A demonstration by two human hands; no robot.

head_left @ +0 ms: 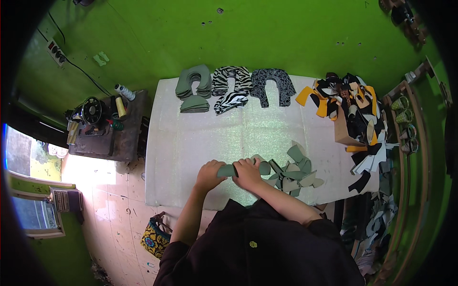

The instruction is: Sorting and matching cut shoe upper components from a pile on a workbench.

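Observation:
Near the front of the white-covered table (191, 138), both my hands are closed on sage-green cut pieces (226, 170). My left hand (210, 175) grips the left end. My right hand (247, 174) wraps around the right side, its fingers covering part of the material, and more green shows past its far side. Whether this is one piece or a small stack, I cannot tell. Just right of my right hand lies a loose heap of green and beige cut pieces (296, 171), curved and overlapping.
Along the back stand stacks of U-shaped pieces: plain green (193, 83), zebra-striped (231, 78) and black-and-grey patterned (272, 86). Mixed scraps (350, 95) pile over a cardboard box (344, 126) at right. A sewing machine (93, 112) stands left; a patterned bag (155, 238) sits on the floor.

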